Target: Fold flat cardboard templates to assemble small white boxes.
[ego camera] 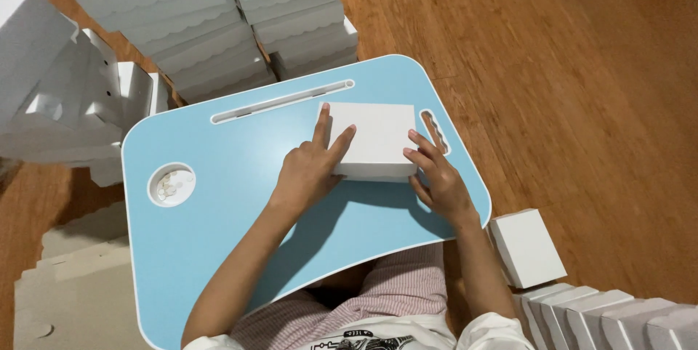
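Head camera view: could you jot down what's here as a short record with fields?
Surface: light blue lap table on a wooden floor
Centre item: closed white cardboard box
Left hand: fingers spread on the box's top and left edge
Right hand: fingertips against the box's right side
Behind the table: stacks of white boxes
Right of the person: row of white boxes

Box stacks [211, 23] cut off at top edge; cup-recess contents [171, 184] indistinct.

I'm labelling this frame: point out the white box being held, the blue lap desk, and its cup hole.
White box [372, 135], head view, middle of its top face.
Lap desk [218, 241], head view, bare blue surface.
Cup hole [171, 184], head view, its recessed bottom.
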